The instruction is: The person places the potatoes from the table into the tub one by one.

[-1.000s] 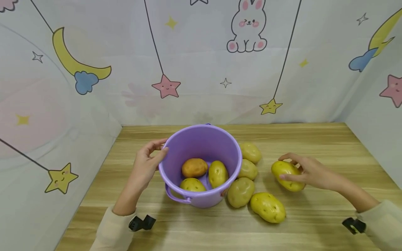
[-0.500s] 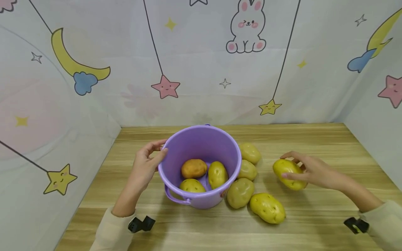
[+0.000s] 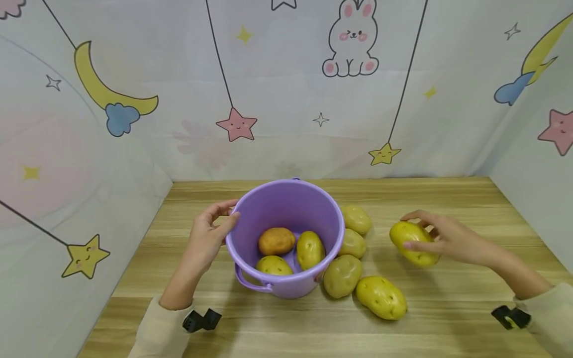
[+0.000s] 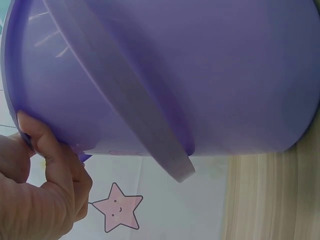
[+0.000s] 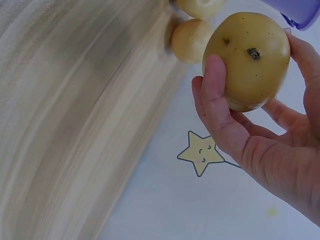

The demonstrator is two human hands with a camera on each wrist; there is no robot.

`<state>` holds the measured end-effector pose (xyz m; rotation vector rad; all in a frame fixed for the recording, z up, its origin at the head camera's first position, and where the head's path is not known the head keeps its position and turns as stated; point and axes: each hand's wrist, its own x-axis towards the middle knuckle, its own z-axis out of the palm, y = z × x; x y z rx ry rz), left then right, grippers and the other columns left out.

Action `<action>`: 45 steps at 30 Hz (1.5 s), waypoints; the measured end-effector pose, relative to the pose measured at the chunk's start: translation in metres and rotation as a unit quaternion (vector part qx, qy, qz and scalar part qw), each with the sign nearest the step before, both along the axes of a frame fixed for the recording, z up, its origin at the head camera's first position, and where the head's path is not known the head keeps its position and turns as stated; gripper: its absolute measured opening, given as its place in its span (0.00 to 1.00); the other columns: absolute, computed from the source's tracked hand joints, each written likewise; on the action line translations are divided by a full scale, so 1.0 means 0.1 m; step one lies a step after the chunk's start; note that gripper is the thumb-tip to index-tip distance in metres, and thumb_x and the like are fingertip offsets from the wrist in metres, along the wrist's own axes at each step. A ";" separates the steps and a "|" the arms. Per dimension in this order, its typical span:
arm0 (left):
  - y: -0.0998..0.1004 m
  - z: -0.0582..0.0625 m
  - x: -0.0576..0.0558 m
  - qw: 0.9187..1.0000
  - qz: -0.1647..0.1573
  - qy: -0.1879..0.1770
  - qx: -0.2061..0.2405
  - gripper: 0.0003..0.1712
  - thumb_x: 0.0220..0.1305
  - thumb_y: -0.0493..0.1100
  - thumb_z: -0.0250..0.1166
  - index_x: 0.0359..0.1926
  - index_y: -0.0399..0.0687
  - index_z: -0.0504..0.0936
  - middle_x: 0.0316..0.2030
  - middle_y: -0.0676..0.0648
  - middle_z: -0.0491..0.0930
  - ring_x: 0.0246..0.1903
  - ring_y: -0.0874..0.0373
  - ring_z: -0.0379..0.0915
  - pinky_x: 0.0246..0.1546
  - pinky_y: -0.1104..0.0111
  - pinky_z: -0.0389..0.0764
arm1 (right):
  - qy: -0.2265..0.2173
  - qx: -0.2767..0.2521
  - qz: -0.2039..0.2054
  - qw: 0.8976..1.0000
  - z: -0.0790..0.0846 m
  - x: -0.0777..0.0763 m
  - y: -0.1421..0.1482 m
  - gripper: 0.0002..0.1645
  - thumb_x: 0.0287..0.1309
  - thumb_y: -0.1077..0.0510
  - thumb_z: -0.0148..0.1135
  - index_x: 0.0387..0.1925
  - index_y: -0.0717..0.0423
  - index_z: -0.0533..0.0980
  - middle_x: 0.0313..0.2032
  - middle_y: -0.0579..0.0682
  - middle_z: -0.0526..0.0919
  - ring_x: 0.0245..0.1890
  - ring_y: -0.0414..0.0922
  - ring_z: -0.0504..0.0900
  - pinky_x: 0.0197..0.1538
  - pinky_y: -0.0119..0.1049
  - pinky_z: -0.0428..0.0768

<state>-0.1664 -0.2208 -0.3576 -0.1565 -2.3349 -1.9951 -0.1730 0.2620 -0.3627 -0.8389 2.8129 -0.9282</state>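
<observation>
A purple bucket (image 3: 286, 191) stands tilted toward me on the wooden table. My left hand (image 3: 208, 231) pinches its left rim between thumb and fingers, which the left wrist view also shows. Inside lie a brown potato (image 3: 276, 241) and two yellow potatoes, one at the right (image 3: 310, 250) and one partly hidden by the front rim. To the right, my right hand (image 3: 447, 238) grips a yellow potato (image 3: 414, 243). In the right wrist view that potato (image 5: 247, 60) sits between thumb and fingers, off the table.
Along the bucket's right side lie several potatoes, among them a dull one (image 3: 342, 276) and a bright yellow one (image 3: 381, 297) nearest me. The bucket's handle (image 3: 252, 284) hangs at the front left. A white patterned cloth (image 3: 286, 99) encloses the table's back and sides.
My right hand has raised the yellow potato slightly, shifting it a little to the right. The left hand and the bucket stay where they were.
</observation>
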 end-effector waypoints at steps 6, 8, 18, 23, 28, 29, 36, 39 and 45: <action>0.00 -0.01 0.00 1.000 -0.002 0.000 0.001 0.21 0.72 0.37 0.60 0.62 0.34 0.75 0.45 0.38 0.69 0.26 0.54 0.84 0.27 0.65 0.88 | -0.010 0.002 -0.012 1.000 0.10 0.01 0.00 0.29 0.60 0.55 0.72 0.60 0.56 0.73 0.50 0.53 0.81 0.44 0.49 0.80 0.39 0.35 0.84; 0.00 -0.01 0.00 1.000 -0.002 0.001 0.000 0.21 0.72 0.37 0.60 0.62 0.34 0.75 0.45 0.38 0.69 0.26 0.54 0.83 0.27 0.65 0.88 | -0.009 0.001 -0.013 1.000 0.12 0.00 0.00 0.29 0.60 0.56 0.72 0.60 0.56 0.73 0.51 0.53 0.81 0.44 0.49 0.80 0.40 0.35 0.84; 0.00 -0.01 0.00 1.000 0.000 -0.001 0.001 0.20 0.72 0.36 0.60 0.62 0.34 0.75 0.45 0.39 0.69 0.26 0.54 0.83 0.26 0.64 0.88 | 0.007 -0.006 -0.010 1.000 0.22 -0.03 -0.02 0.29 0.57 0.58 0.73 0.59 0.58 0.75 0.51 0.53 0.81 0.44 0.47 0.80 0.39 0.33 0.84; 0.00 -0.01 0.00 1.000 0.001 -0.002 0.001 0.20 0.72 0.36 0.60 0.62 0.33 0.75 0.45 0.39 0.69 0.26 0.54 0.83 0.26 0.65 0.88 | -0.010 -0.017 -0.010 1.000 0.29 -0.04 -0.03 0.30 0.58 0.59 0.72 0.61 0.58 0.74 0.49 0.55 0.81 0.39 0.45 0.82 0.36 0.33 0.85; 0.01 0.00 0.00 1.000 0.001 -0.001 0.002 0.20 0.72 0.36 0.60 0.62 0.33 0.74 0.45 0.40 0.69 0.25 0.55 0.83 0.26 0.66 0.88 | 0.005 -0.026 0.000 1.000 0.36 -0.07 -0.06 0.29 0.57 0.61 0.73 0.60 0.58 0.74 0.47 0.51 0.82 0.39 0.40 0.81 0.37 0.32 0.85; 0.01 0.00 0.00 1.000 0.000 -0.001 0.002 0.20 0.72 0.36 0.60 0.62 0.33 0.74 0.45 0.39 0.69 0.25 0.55 0.83 0.26 0.66 0.88 | 0.009 -0.027 0.002 1.000 0.37 -0.07 -0.07 0.29 0.57 0.61 0.73 0.60 0.58 0.75 0.46 0.50 0.82 0.39 0.39 0.81 0.38 0.32 0.85; 0.00 -0.01 0.00 1.000 -0.008 0.000 0.003 0.21 0.72 0.36 0.59 0.62 0.33 0.74 0.45 0.38 0.70 0.27 0.54 0.84 0.26 0.65 0.88 | 0.021 -0.032 0.014 0.999 0.51 -0.10 -0.15 0.30 0.56 0.61 0.73 0.60 0.58 0.74 0.45 0.47 0.82 0.41 0.37 0.80 0.40 0.31 0.84; 0.00 -0.01 -0.01 1.000 -0.008 0.002 0.002 0.21 0.72 0.37 0.60 0.62 0.34 0.74 0.45 0.38 0.70 0.27 0.54 0.84 0.26 0.66 0.88 | 0.031 -0.027 0.020 0.999 0.61 -0.11 -0.21 0.30 0.57 0.61 0.73 0.61 0.57 0.74 0.45 0.44 0.83 0.43 0.37 0.80 0.45 0.30 0.82; 0.00 -0.01 -0.01 1.000 -0.003 0.003 -0.002 0.21 0.72 0.37 0.60 0.62 0.34 0.74 0.45 0.39 0.70 0.26 0.56 0.83 0.26 0.66 0.88 | -0.014 -0.025 0.011 1.000 0.80 -0.12 -0.38 0.30 0.61 0.55 0.71 0.64 0.52 0.72 0.48 0.47 0.82 0.46 0.46 0.80 0.47 0.34 0.83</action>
